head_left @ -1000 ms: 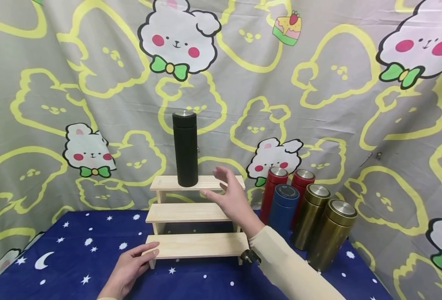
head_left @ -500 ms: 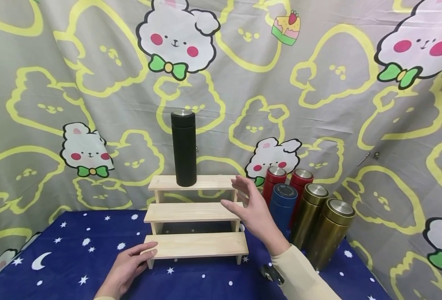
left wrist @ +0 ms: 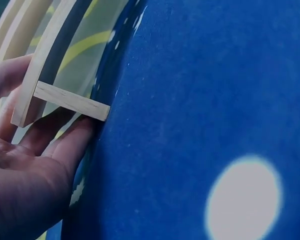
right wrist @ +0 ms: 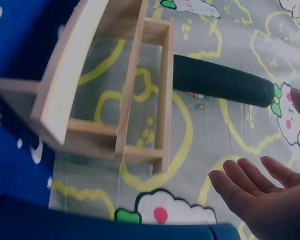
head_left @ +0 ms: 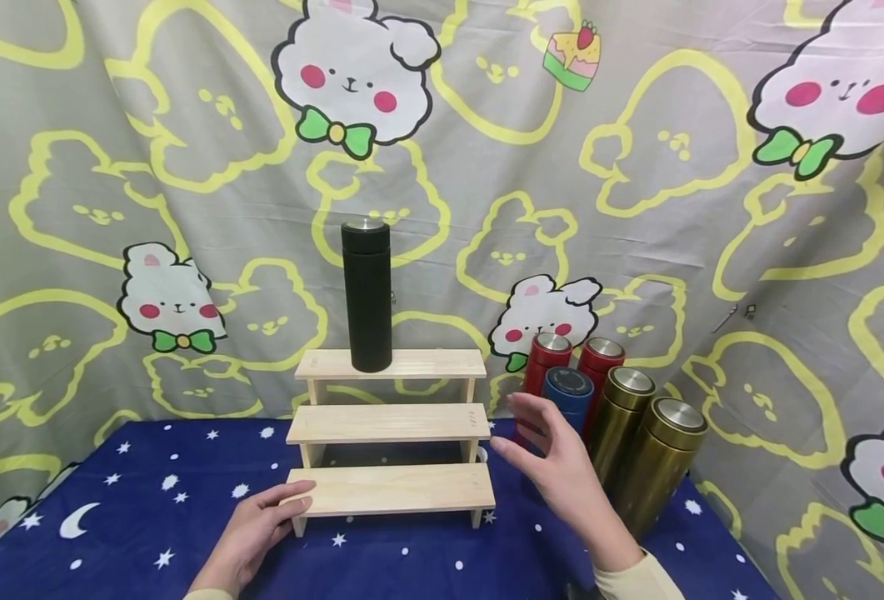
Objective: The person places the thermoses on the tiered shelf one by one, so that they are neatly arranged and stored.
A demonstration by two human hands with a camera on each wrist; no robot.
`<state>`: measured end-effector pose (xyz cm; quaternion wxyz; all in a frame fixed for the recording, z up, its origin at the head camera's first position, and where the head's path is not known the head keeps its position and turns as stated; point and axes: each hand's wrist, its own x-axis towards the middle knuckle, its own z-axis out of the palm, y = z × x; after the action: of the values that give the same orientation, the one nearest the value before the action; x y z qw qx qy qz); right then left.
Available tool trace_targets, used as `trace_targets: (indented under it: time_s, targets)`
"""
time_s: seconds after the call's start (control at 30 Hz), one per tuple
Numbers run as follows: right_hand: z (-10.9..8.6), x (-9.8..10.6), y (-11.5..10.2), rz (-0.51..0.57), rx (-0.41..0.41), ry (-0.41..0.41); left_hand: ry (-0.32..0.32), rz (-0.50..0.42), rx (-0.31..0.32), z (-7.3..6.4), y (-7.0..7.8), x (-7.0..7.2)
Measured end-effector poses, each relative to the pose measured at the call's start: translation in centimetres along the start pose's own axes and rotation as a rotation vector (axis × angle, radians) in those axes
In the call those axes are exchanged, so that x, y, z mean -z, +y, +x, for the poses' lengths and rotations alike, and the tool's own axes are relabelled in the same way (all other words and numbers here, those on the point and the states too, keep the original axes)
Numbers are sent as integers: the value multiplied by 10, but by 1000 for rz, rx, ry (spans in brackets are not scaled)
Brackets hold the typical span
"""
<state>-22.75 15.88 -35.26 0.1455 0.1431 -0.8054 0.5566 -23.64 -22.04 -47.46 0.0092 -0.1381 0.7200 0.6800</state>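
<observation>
A three-tier wooden display stand (head_left: 392, 492) stands on the blue star-patterned cloth. My left hand (head_left: 250, 529) grips the left end of its lowest board; in the left wrist view the thumb is above the board (left wrist: 26, 97) and the fingers are below it. On the top tier, left of its middle, a black thermos flask (head_left: 368, 300) stands upright. My right hand (head_left: 561, 475) is raised with relaxed fingers and holds nothing. It is in front of a blue thermos flask (head_left: 571, 402), hiding its lower part; I cannot tell whether they touch.
Two red flasks (head_left: 548, 354) stand behind the blue one. Two gold flasks (head_left: 659, 467) are closer, to the right. A grey cartoon-print curtain (head_left: 442, 200) hangs behind the table. A bit of something white (head_left: 482, 455) shows beside the stand's right side.
My right hand has moved right and down, from near the top tier to the blue flask. The left hand keeps its hold on the stand, and the black flask has not moved.
</observation>
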Motion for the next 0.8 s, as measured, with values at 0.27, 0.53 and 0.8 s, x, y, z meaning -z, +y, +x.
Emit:
trace_targets:
  time_s: [0.27,0.53,0.8]
  targets:
    - [-24,28,11,-64,-75,92,5,18,-36,2,1,-4]
    - [-35,38,30,-154,-178,171,-4,36,-32,3,0,-4]
    - [-36,35,47,-246,-255,147,-6,31,-11,4,-4,-3]
